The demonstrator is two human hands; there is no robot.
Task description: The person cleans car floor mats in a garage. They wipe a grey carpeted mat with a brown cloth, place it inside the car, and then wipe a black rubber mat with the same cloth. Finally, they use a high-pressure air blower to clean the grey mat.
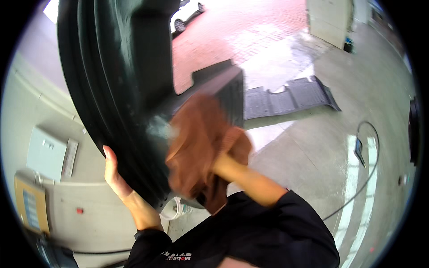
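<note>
A large black molded plastic car floor mat (110, 83) with raised ribs and a rectangular cut-out stands up before me. My left hand (115, 174) grips its left edge low down, the thumb outside along the rim. A brown cloth (197, 147) is pressed against the mat's lower middle and looks blurred. My right hand (231, 140) is inside or behind the cloth's folds, so its fingers are hidden; only the wrist and forearm show. Another dark floor mat (295, 97) lies on the floor to the right, beyond the upright one.
At lower middle stands a white bucket (174, 209), partly behind the mat. A hose (377, 147) with a blue-and-black nozzle (359, 150) runs at the right. Grey and tan wall boxes (47, 152) are at the left. A white car (187, 15) stands outside on red paving.
</note>
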